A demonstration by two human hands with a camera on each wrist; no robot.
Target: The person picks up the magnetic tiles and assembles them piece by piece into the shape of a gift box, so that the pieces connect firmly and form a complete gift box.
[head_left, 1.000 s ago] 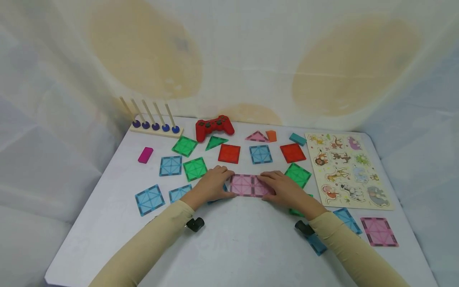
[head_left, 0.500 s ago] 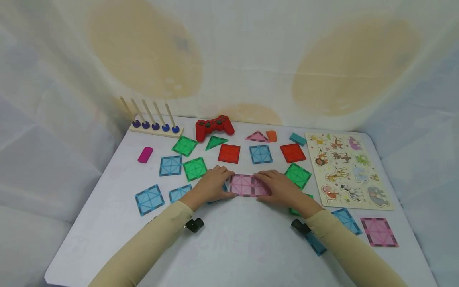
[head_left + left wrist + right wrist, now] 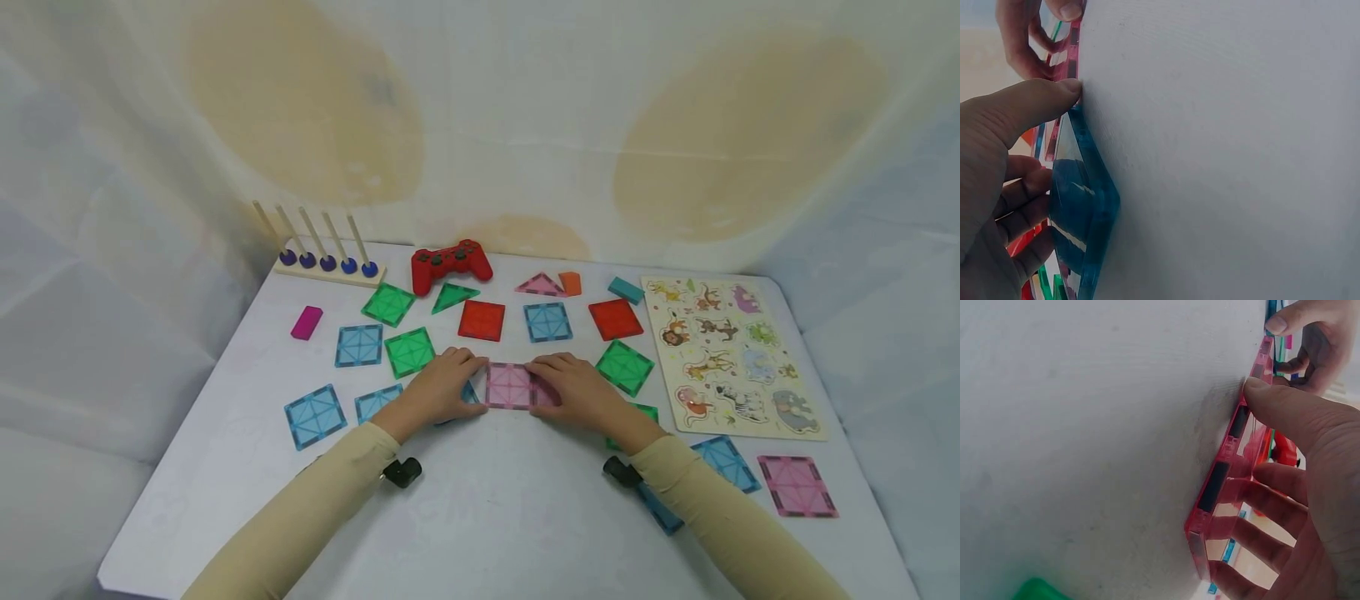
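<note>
Head view: mid-table, on a white table [image 3: 487,525], the left hand [image 3: 441,385] grips a blue magnetic tile [image 3: 468,394] beside two pink square tiles [image 3: 509,386] lying edge to edge; the right hand [image 3: 577,390] grips the outer pink one. A wooden puzzle board [image 3: 672,371] holds animal pieces [image 3: 742,403]; each peg of a stand [image 3: 339,278] carries one bead [image 3: 327,263].

Left wrist view: pressing too hard on the blue tile could buckle the row.

Right wrist view: tilting the pink tile could break its magnetic joint.

Head view looked forward and down on the pink tiles [image 3: 508,386] from high and farthest off; wrist views, low and close, faced forward from either side of them, sharing their near edges.
</note>
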